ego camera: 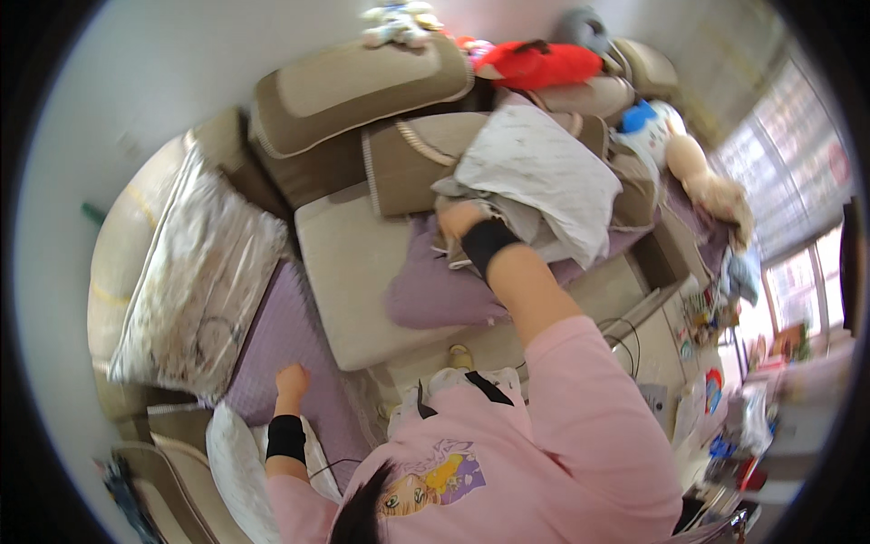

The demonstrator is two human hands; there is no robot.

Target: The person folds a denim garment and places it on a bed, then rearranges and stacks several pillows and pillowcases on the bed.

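Note:
My right hand, blurred by motion, reaches to the left edge of a cushion pile on the sofa. A white patterned pillow lies on top, with grey-brown cushion covers beneath it. Whether the fingers grip the fabric is not clear. Under the pile spreads a lilac cover, bunched on the beige seat. My left hand is loosely curled, with nothing seen in it, above a lilac quilted cover on the left seat section. Beyond it a pale printed pillow leans on the sofa's left backrest.
Brown-beige back cushions line the sofa. Plush toys, including a red one and a blue-and-white one, rest along its top. Another white pillow lies beside my left forearm. Cables cross the right side near a cluttered table.

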